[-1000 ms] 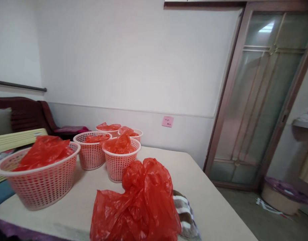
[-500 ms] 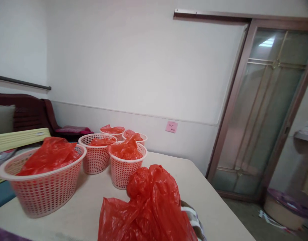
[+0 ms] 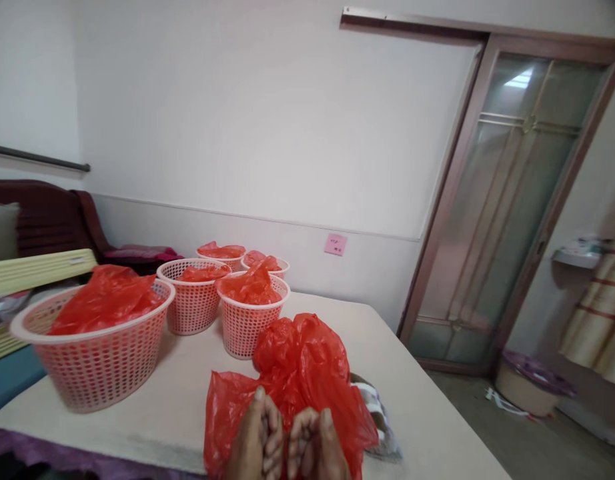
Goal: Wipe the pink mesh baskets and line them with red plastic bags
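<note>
A crumpled red plastic bag [image 3: 320, 353] lies at the front of the table, its loose film spread out to both sides. My left hand [image 3: 256, 440] is at the bottom of the view with its fingers curled in on the bag's near part and its thumb pointing up. Close beside it, my right hand [image 3: 318, 445] is curled the same way, also on the bag. A narrow strip of red film shows between the two hands. Partly under the bag's right side sits a brown-and-white striped item [image 3: 375, 407], seemingly in clear wrapping.
Several pink perforated baskets with red bags inside stand on the table [image 3: 182, 387]: a large basket [image 3: 105, 367] at the left, a smaller basket [image 3: 247, 327] behind the loose bag, others farther back. A pink note [image 3: 335, 244] is on the wall. A sliding door [image 3: 480, 220] stands right.
Both hands have come into view at the bottom, on the near part of the red bag. The view has shifted slightly, showing more of the room at the right.
</note>
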`<state>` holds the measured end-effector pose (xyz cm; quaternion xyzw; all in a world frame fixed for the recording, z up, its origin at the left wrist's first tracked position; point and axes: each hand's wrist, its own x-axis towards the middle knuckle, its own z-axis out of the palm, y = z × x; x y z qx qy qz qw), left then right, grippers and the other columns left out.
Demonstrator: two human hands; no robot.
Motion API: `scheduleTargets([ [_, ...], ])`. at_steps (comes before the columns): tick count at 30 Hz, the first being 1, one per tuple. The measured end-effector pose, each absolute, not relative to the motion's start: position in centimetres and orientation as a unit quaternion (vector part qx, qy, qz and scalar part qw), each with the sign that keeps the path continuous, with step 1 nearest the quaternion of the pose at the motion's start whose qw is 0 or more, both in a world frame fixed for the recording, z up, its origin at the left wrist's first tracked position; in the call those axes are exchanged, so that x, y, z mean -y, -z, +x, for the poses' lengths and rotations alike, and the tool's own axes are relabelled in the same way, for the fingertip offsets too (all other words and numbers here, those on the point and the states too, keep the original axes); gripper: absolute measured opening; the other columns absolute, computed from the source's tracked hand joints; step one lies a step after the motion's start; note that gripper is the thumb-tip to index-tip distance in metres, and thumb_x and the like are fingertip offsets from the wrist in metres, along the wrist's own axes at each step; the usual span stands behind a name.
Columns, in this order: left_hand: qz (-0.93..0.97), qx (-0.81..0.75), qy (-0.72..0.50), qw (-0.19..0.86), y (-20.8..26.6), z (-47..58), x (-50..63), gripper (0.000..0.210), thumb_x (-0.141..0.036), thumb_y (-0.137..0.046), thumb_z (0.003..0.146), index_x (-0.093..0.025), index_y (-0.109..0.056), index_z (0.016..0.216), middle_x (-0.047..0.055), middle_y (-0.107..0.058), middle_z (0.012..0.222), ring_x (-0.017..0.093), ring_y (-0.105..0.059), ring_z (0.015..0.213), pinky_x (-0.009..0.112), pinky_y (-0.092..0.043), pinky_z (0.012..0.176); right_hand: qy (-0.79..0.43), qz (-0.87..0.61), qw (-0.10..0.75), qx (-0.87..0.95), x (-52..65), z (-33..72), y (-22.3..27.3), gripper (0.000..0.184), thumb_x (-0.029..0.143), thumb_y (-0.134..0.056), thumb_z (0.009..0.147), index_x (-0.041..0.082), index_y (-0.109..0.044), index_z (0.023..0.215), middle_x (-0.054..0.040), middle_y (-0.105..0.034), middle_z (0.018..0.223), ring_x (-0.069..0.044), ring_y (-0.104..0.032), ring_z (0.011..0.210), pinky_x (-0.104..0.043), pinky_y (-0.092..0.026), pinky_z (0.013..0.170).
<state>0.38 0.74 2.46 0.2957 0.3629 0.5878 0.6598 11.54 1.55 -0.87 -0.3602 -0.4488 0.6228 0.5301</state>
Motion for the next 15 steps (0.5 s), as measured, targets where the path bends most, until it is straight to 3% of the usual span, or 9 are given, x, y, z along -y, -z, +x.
scheduleTargets([
  [2,0.309,-0.328,-0.596,0.664,-5.2,0.6,-0.9,0.067,-0.089,-0.044,0.067,-0.022,-0.041,0.060,-0.011,-0.030,0.040,0.003,-0.015,0.033,0.018,-0.011,0.033,-0.652,-0.261,0.568,0.429,-1.8,11.7,-2.2,0.071,0.085,-0.039,0.078,0.019,-0.062,0.069,0.0013,-0.054,0.053,-0.010,-0.049,0.043,-0.024,-0.038,0.045],
  [4,0.351,-0.325,-0.600,0.641,-7.8,0.5,-0.6,0.068,-0.087,-0.039,0.072,-0.021,-0.044,0.059,-0.010,-0.031,0.041,0.003,-0.016,0.035,0.017,-0.011,0.035,-0.627,-0.229,0.595,0.448,-1.6,12.2,-5.4,0.070,0.083,-0.042,0.079,0.017,-0.063,0.066,0.0000,-0.056,0.056,-0.009,-0.049,0.045,-0.023,-0.037,0.047],
  [9,0.443,-0.330,-0.567,0.611,-12.7,-0.3,-0.6,0.072,-0.090,-0.027,0.072,-0.021,-0.044,0.058,-0.009,-0.028,0.041,0.004,-0.015,0.037,0.019,-0.008,0.036,-0.550,-0.248,0.619,0.503,-1.4,14.2,-11.9,0.073,0.083,-0.033,0.082,0.018,-0.062,0.064,0.0001,-0.054,0.057,-0.010,-0.049,0.049,-0.024,-0.037,0.054],
  [15,0.494,-0.352,-0.556,0.568,-14.7,-0.7,-1.1,0.074,-0.091,-0.025,0.070,-0.021,-0.043,0.057,-0.009,-0.028,0.040,0.005,-0.015,0.037,0.020,-0.010,0.037,-0.507,-0.291,0.613,0.531,-1.8,15.6,-14.7,0.080,0.090,-0.027,0.076,0.017,-0.060,0.061,0.0005,-0.052,0.056,-0.009,-0.046,0.046,-0.026,-0.034,0.053],
])
